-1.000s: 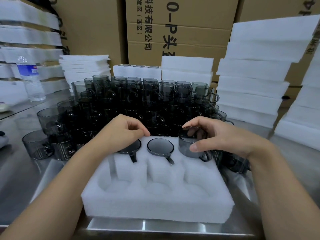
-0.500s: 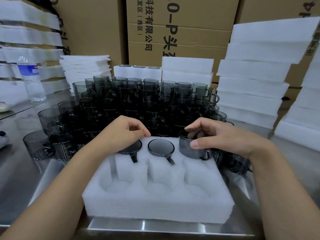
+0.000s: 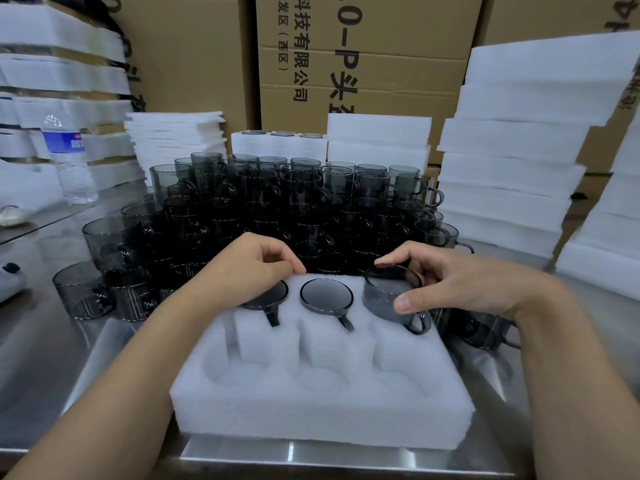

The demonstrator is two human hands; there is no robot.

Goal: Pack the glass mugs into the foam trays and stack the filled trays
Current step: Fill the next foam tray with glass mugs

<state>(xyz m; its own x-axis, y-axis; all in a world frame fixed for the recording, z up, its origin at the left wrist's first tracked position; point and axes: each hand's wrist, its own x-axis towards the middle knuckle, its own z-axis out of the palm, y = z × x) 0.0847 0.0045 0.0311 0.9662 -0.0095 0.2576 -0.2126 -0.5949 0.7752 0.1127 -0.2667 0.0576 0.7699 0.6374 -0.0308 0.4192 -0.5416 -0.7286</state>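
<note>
Right mug sits lower in its pocket than a second ago; left hand hasn't shifted.

Smoky grey glass mug [image 3: 386, 299] stands upright in the far-right pocket of the white foam tray [image 3: 322, 410], about half its wall above the foam, handle toward the person. Right hand [image 3: 460, 282] pinches it: thumb on the near wall, fingers over the far rim.

Two more grey mugs are seated in the far row, round tops about flush with the foam: middle mug [image 3: 326, 295] and left mug [image 3: 273, 294]. Left hand [image 3: 249, 268] rests over the left mug, fingers curled in; can't tell if it grips. The three near pockets show bare foam.

Loose grey mugs [image 3: 277, 202] are stacked in tiers right behind the tray's far edge. More of them [image 3: 485, 327] sit just right of the tray under the right wrist, partly hidden. All of this is on a steel table [image 3: 34, 358].

- Right: tall stacks of white foam blocks [image 3: 512, 150].
- Back: brown cardboard cartons [image 3: 363, 64], and a foam tray with mug rims showing [image 3: 277, 145].
- Left: clear water bottle [image 3: 69, 164], label too blurred to read.

Can't tell whether the seated mugs are mouth-up or base-up.
</note>
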